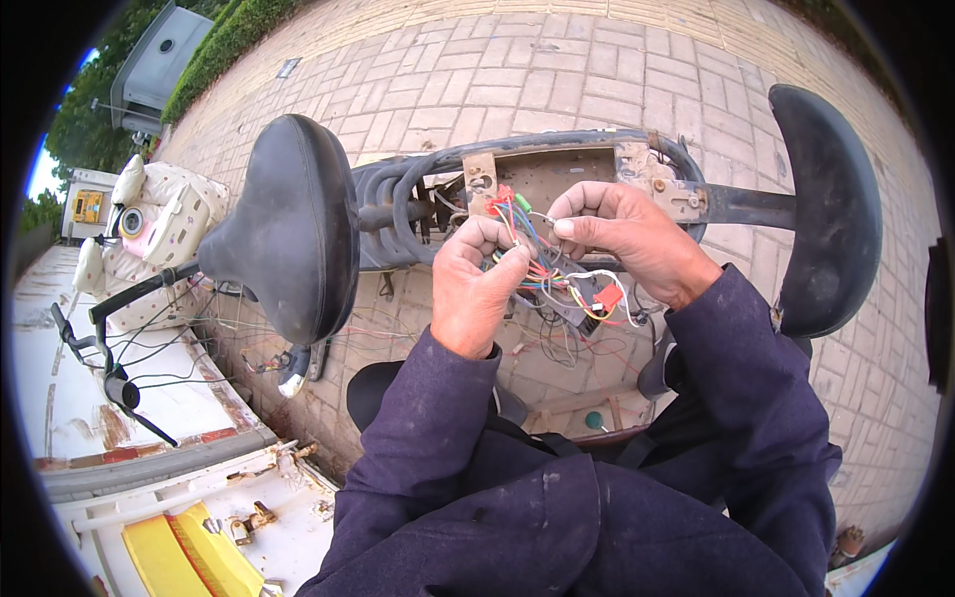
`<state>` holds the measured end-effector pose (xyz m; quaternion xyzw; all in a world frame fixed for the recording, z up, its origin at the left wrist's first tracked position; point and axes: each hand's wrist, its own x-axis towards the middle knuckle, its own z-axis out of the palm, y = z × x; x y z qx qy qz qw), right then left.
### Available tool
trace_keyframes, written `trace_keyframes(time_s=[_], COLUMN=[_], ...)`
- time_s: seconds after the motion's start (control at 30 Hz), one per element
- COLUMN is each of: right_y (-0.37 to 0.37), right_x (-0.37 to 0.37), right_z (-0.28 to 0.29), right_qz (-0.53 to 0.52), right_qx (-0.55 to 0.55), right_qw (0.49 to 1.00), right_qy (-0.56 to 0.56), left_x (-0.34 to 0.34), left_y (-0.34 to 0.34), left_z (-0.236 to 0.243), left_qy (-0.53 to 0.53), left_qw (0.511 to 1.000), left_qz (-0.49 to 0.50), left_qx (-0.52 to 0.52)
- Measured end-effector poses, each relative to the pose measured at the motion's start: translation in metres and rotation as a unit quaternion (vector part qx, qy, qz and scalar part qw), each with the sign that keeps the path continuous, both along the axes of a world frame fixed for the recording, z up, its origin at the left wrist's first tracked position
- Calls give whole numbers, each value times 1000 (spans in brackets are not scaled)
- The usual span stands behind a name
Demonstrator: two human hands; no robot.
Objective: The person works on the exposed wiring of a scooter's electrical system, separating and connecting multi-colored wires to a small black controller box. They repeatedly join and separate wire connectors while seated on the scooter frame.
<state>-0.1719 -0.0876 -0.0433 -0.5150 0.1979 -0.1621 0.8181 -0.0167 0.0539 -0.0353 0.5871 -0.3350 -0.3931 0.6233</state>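
Note:
My left hand (474,284) is closed, thumb and finger pinching thin wires at the side of a tangled bundle of coloured wires (542,282). Just to its right, my right hand (637,237) pinches the end of a thin pale wire (538,215). Red connectors and a green connector (522,203) sit at the bundle's upper end. Lower right hangs another red connector (608,296) beside a loop of white wire. A dark grey box (574,310) lies partly hidden beneath the wires. Behind my hands is the open bay of an electric bike frame (637,159).
A black saddle (298,219) stands left of my hands, a curved black pad (846,214) to the right. Farther left are handlebars (96,313) and a patterned padded cover (164,229). Loose wires trail over the brick paving (497,80). A white panel (288,512) lies lower left.

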Motion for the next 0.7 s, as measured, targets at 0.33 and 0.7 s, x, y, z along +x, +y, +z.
trace_keyframes(time_s=[0.33, 0.7], right_y=[-1, -2], right_x=[1, 4], right_z=[-4, 9], right_qz=[-3, -52], right_qx=[26, 50], right_qw=[999, 993], right_qy=[-36, -91], left_x=[-3, -3], left_y=[-1, 0], left_z=[1, 2], left_qy=[-35, -44], left_qw=[999, 998], left_qz=[-1, -29], left_qx=[21, 41])
